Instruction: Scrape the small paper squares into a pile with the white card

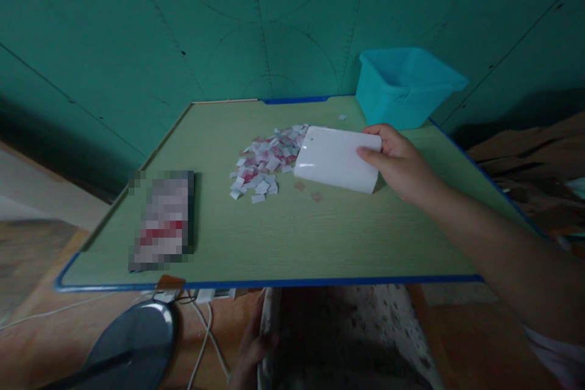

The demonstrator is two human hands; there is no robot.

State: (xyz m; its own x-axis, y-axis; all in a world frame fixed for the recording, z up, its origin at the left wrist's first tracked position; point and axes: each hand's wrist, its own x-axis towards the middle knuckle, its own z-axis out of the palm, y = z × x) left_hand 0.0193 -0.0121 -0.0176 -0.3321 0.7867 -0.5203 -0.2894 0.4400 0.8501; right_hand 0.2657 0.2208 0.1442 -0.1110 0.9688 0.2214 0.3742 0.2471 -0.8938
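My right hand (400,161) grips the right end of a white flexible plastic sheet (336,158), thumb on top. The sheet is slightly bowed and has a small hole near its far left corner. Its left edge meets a loose pile of small paper pieces (272,158), white with some pink, on the table. Two brownish scraps (316,196) lie just in front of the sheet. Below the table's front edge, my left hand (253,344) is dim and blurred, closed on the left rim of a pale, dark-speckled container (411,329) with a dark inside.
A turquoise plastic bin (397,97) stands at the table's back right corner. One paper piece (342,117) lies near it. A pixelated flat packet (164,219) rests at the left. The green table (256,250) has blue edging. Below are a round dark seat (132,341) and white cables (208,329).
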